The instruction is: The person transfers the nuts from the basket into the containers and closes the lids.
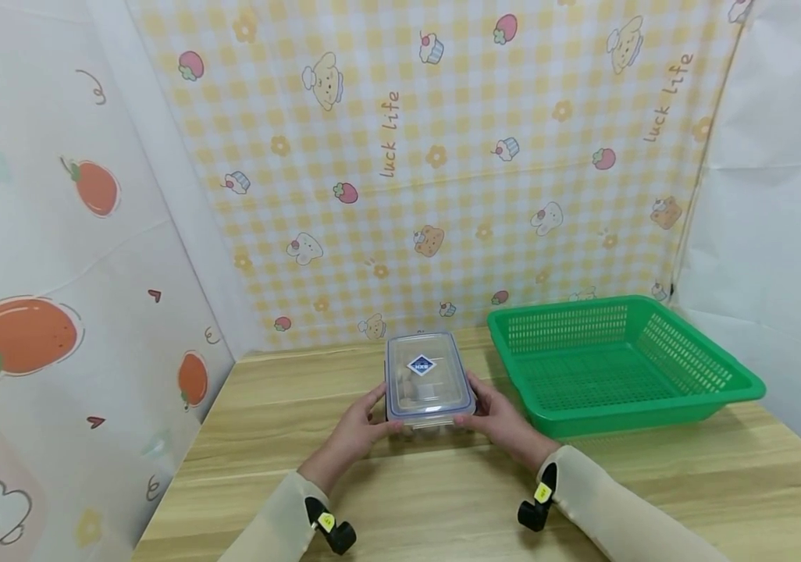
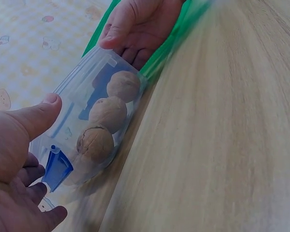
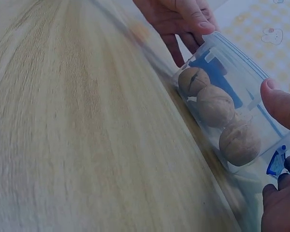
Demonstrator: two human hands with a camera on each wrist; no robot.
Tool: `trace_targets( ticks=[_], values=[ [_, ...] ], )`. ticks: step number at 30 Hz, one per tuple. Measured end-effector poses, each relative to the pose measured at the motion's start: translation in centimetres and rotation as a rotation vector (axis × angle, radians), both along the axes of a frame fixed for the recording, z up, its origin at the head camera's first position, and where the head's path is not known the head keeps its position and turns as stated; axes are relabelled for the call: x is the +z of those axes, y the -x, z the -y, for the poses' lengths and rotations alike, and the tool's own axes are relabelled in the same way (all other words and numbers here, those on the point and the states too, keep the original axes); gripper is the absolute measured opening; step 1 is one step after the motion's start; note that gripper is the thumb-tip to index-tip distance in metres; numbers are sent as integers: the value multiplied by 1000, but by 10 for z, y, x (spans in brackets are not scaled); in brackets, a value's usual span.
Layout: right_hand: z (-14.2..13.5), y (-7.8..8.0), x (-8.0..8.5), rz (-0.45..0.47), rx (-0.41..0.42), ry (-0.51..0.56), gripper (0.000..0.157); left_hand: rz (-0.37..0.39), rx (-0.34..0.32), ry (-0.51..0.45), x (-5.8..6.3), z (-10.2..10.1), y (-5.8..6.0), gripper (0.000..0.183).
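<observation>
A clear plastic food container with a blue-rimmed lid sits on the table, a diamond-shaped label on top. My left hand holds its left side, thumb at the front corner. On the opposite side my right hand grips it the same way. Through the front wall, the wrist views show round brown walnuts, some with cracked seams. A blue side clip sticks out beside my left fingers, and another blue clip lies by my right fingers.
To the right of the container stands a green slotted plastic basket. The wooden table meets a yellow checked cloth at the back. Printed sheeting hangs on the left, and a white sheet on the right.
</observation>
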State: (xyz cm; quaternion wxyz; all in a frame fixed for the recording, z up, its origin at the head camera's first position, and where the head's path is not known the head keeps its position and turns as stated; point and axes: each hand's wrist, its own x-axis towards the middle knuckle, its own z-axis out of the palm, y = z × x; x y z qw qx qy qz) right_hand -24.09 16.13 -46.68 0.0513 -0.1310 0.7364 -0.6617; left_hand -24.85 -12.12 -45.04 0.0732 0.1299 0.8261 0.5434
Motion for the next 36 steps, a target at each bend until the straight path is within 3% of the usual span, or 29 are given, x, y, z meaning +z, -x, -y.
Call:
trace_targets(
  ticks=[5,14,21,25,27,30,33,36],
  values=[
    [0,-3,2,-14,-5,-32,91,-35,-15,32,0,0,0,87],
    [-1,-9,8,-68,-40,-182,90,-218,-71,303,0,2,-2,89],
    [-3,-9,7,-107,-54,-267,90,-281,-98,382,4,1,-5,88],
    [-3,-9,5,-120,-59,-295,91,-300,-96,380,3,1,-6,86],
    [-4,-10,3,-112,-70,-299,92,-282,-84,350,1,1,-7,84],
    [-5,-10,-1,-68,-95,-299,91,-189,-34,265,-5,2,-8,84],
    [-3,-8,-4,-11,-130,-284,90,-59,22,131,-9,0,-8,85],
    [1,-4,-4,11,-137,-243,88,21,50,10,-10,-3,-5,87]
  ],
)
